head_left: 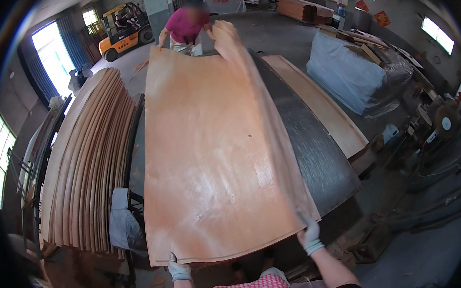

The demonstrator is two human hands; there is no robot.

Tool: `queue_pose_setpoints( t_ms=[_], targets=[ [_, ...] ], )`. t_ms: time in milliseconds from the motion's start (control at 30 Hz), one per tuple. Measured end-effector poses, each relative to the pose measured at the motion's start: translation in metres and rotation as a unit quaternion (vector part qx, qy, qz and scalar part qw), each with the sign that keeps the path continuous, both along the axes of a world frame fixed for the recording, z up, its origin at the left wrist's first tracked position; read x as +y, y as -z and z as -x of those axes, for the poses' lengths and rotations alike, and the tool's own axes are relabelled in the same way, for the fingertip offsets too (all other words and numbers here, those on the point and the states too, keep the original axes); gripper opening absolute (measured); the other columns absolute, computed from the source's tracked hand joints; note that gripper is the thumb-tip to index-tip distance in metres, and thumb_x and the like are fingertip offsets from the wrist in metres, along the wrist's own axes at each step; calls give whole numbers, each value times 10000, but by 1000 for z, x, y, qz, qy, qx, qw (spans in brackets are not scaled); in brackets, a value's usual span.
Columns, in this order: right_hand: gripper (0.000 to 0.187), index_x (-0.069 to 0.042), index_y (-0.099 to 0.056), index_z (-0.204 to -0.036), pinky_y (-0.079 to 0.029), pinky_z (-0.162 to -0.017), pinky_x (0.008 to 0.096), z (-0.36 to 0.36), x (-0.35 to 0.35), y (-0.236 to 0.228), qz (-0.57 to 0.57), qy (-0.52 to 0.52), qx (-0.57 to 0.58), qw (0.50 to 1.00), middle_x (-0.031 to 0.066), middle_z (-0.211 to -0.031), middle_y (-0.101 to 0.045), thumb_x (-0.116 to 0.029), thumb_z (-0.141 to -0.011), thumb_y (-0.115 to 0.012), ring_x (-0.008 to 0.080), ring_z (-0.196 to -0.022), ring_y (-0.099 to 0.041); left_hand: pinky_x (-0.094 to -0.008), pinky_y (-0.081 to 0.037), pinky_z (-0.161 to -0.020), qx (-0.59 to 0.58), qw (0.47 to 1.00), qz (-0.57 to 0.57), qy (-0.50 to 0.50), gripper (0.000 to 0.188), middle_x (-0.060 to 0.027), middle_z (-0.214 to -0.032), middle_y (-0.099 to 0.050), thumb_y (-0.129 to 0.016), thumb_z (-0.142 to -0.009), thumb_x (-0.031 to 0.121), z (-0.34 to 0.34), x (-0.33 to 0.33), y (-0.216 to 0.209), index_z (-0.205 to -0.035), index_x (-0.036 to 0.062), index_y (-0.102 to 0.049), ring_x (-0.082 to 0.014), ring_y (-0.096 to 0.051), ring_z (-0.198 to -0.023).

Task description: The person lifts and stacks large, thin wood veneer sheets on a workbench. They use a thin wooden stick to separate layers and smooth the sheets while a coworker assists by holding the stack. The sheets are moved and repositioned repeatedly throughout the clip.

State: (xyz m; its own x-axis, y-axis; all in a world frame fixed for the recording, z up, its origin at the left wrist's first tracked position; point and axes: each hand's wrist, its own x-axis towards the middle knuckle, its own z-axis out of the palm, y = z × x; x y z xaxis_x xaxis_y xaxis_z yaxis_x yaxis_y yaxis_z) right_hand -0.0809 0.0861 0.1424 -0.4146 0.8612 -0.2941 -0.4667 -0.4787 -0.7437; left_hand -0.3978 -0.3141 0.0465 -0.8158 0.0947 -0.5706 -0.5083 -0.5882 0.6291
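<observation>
Head: wood sheet (pixel 204 145) (lettered forklift (pixel 124 43) beyond)

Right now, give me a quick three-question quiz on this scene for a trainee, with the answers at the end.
1. Multiple choice: which edge of the large sheet does the left hand hold? A) far, B) near, C) right.
2. True or false: the bent stack is to the left of the large sheet.
3. Open: who is at the far end of the large sheet, and in what colour shirt?

Key:
1. B, near.
2. True.
3. A co-worker, in a pinkish-purple shirt.
</observation>
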Motion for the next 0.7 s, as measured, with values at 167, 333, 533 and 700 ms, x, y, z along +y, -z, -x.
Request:
queue_pose_setpoints(
  t_ms=[167,333,533,700],
  targets=[
    [831,-158,-485,-1522,-235,-1255,440,29,-67,101,-558,-251,-415,673,100,-1572,-470,-25,-714,-622,293,-1459,-423,-499,-511,-1043,20,998,26,44,509,-122,-1292,-652,-683,-973,364,-20,19,-47,-1338,23,-583,-307,-639,-1147],
    [803,-123,-374,-1574,-192,-1265,422,44,-110,169,-621,-344,-582,397,150,-1625,-369,-159,-808,-613,302,-1509,-330,-414,-554,-935,35,996,77,25,405,-59,-1126,-683,-759,-929,285,-30,43,-77,-1223,34,-636,-216,-660,-1037],
    [528,-36,-582,-1370,-392,-1139,467,42,-63,156,-508,-364,-478,618,241,-1425,-559,-309,-918,-562,392,-1328,-514,-268,-552,-676,103,980,169,4,226,-9,-965,-678,-778,-884,12,-69,97,-134,-1071,53,-658,-133,-659,-786],
    [671,-34,-465,-1500,-214,-1220,554,-9,18,160,-390,-183,-747,506,234,-1586,-390,-401,-945,-554,374,-1512,-283,-332,-561,-781,524,675,498,144,218,-86,-1022,-720,-742,-912,31,-133,154,-169,-1126,10,-706,-213,-698,-877]
  ],
)
